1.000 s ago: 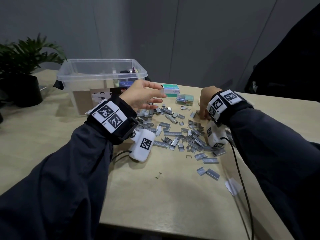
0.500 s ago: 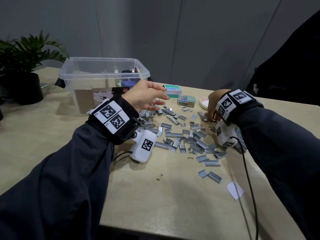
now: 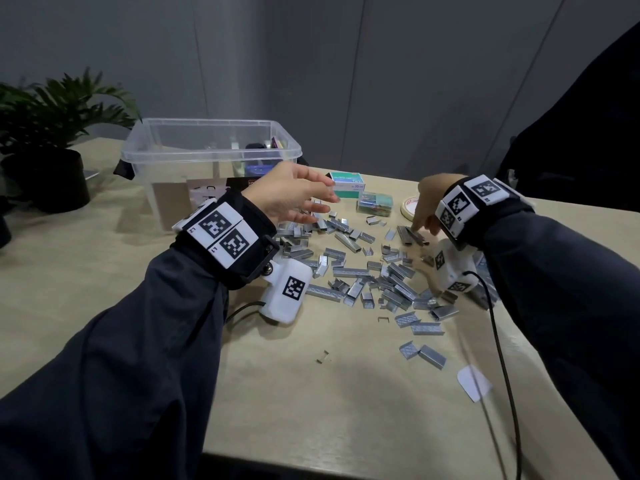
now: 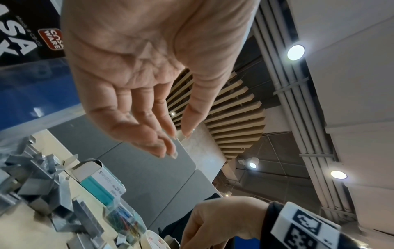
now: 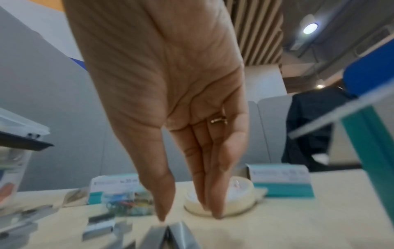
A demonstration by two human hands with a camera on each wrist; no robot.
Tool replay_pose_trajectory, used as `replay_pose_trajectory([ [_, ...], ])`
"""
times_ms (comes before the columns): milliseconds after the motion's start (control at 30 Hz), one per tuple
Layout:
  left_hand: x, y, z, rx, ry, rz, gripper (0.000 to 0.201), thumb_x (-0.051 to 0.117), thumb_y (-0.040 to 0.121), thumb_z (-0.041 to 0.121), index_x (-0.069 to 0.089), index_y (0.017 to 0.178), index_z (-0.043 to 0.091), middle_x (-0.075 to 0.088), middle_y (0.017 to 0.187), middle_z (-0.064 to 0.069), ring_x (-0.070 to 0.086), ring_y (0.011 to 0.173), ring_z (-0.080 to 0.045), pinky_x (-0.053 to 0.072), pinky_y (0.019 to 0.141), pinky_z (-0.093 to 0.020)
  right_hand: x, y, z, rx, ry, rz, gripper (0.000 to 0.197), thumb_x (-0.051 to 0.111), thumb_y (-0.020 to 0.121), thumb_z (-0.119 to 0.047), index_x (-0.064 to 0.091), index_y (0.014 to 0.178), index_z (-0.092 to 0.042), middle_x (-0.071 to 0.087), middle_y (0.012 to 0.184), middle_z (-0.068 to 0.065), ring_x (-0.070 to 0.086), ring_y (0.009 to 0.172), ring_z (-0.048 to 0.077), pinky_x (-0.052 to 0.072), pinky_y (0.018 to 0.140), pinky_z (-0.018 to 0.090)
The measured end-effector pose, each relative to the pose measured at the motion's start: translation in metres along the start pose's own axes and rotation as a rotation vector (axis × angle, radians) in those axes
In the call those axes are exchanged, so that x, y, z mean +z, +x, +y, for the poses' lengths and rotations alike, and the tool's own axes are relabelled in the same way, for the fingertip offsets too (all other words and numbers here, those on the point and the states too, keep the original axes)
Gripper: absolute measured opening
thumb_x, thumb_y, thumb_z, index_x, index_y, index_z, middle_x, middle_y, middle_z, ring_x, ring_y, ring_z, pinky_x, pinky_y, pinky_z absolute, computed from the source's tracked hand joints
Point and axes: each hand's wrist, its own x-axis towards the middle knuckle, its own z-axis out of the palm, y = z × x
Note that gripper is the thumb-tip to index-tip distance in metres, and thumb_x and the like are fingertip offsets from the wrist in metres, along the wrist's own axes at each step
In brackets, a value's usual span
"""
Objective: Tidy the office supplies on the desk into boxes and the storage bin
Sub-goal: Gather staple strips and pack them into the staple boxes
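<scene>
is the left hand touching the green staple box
Apart. The left wrist view shows the left hand raised with open, empty fingers, wall visible between them and the staple box below.

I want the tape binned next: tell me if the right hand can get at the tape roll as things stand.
Probably yes. The right hand holds nothing, its fingers pointing down at the staple strips, and the tape roll lies flat just beyond its fingertips with nothing between them.

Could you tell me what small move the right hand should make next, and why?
Probably close the fingertips on the staple strips just below them and lift. The right hand reaches down with straight fingers right at the strips at the far right of the scattered pile, and the left hand hovers open and empty above the desk.
</scene>
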Motion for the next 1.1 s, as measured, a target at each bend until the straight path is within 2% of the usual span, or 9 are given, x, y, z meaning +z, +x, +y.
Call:
replay_pose_trajectory([
  [67,-0.004,0.001,0.0,-0.001,0.012,-0.006,0.009,0.065,0.09,0.008,0.063,0.098,0.012,0.072,0.1,-0.011,0.066,0.075,-0.015,0.054,0.066,-0.026,-0.01,-0.007,-0.009,-0.002,0.08,0.032,0.03,0.082,0.078,-0.023,0.068,0.054,-0.01,0.071,0.063,0.001,0.072,0.082,0.025,0.058,0.076,0.033],
  [167,-0.012,0.004,0.0,0.002,0.067,0.004,0.007,0.064,0.09,0.006,0.063,0.097,0.007,0.069,0.094,-0.011,0.063,0.076,-0.018,0.054,0.055,-0.021,-0.019,-0.013,-0.034,-0.113,0.19,0.02,0.024,0.08,0.081,-0.025,0.07,0.085,-0.003,0.075,0.088,0.009,0.073,0.087,0.023,0.058,0.085,0.04],
  [300,-0.02,0.012,-0.002,0.021,0.295,0.004,0.009,0.062,0.092,0.011,0.065,0.096,0.003,0.068,0.087,-0.01,0.063,0.071,-0.016,0.05,0.051,-0.021,-0.015,-0.019,-0.06,-0.251,0.259,-0.096,0.029,0.078,0.081,-0.033,0.072,0.093,-0.007,0.074,0.083,0.002,0.07,0.076,0.014,0.053,0.064,0.022],
  [533,0.001,0.049,0.005,0.08,0.794,-0.068,0.014,0.062,0.091,0.004,0.069,0.102,-0.002,0.068,0.094,-0.012,0.064,0.07,-0.017,0.06,0.063,-0.027,-0.01,-0.012,-0.089,-0.274,0.174,-0.264,0.026,0.074,0.086,-0.034,0.074,0.078,-0.009,0.073,0.065,-0.003,0.071,0.064,0.009,0.05,0.052,0.019],
  [633,0.013,0.059,0.009,0.06,1.026,-0.124,0.023,0.064,0.091,0.009,0.067,0.112,-0.001,0.066,0.099,-0.008,0.055,0.061,-0.009,0.05,0.057,-0.015,-0.007,-0.008,-0.091,-0.279,0.141,-0.311,0.033,0.076,0.082,-0.039,0.075,0.063,-0.013,0.075,0.069,-0.003,0.072,0.067,0.007,0.052,0.057,0.02],
  [733,0.023,0.066,0.009,0.011,1.22,-0.189,0.019,0.066,0.091,0.018,0.066,0.09,-0.001,0.057,0.074,-0.003,0.047,0.058,-0.01,0.037,0.049,-0.017,-0.004,-0.004,-0.092,-0.278,0.056,-0.255,0.034,0.082,0.072,-0.044,0.075,0.055,-0.016,0.075,0.071,-0.004,0.073,0.075,0.01,0.055,0.077,0.026],
  [867,0.028,0.075,0.002,0.032,1.361,-0.21,0.042,0.068,0.089,0.028,0.042,0.06,0.012,0.042,0.061,0.0,0.037,0.055,-0.013,0.028,0.043,-0.018,-0.003,-0.006,-0.094,-0.258,-0.004,-0.243,0.025,0.083,0.072,-0.031,0.075,0.055,-0.016,0.075,0.07,-0.004,0.072,0.072,0.01,0.054,0.088,0.028],
  [933,0.032,0.076,0.0,0.051,1.413,-0.205,0.041,0.074,0.083,0.033,0.045,0.064,0.011,0.048,0.069,-0.003,0.043,0.061,-0.016,0.031,0.048,-0.021,-0.001,-0.008,-0.091,-0.243,-0.034,-0.237,0.019,0.082,0.072,-0.026,0.074,0.059,-0.014,0.075,0.071,-0.004,0.068,0.069,0.009,0.053,0.088,0.027],
  [1100,0.036,0.072,0.001,0.12,1.48,-0.177,0.04,0.078,0.08,0.019,0.061,0.111,0.0,0.06,0.102,-0.014,0.061,0.099,-0.027,0.048,0.083,-0.031,-0.002,-0.009,-0.08,-0.257,-0.007,-0.255,0.022,0.077,0.072,-0.026,0.073,0.054,-0.014,0.076,0.072,-0.002,0.068,0.07,0.011,0.054,0.075,0.025],
])
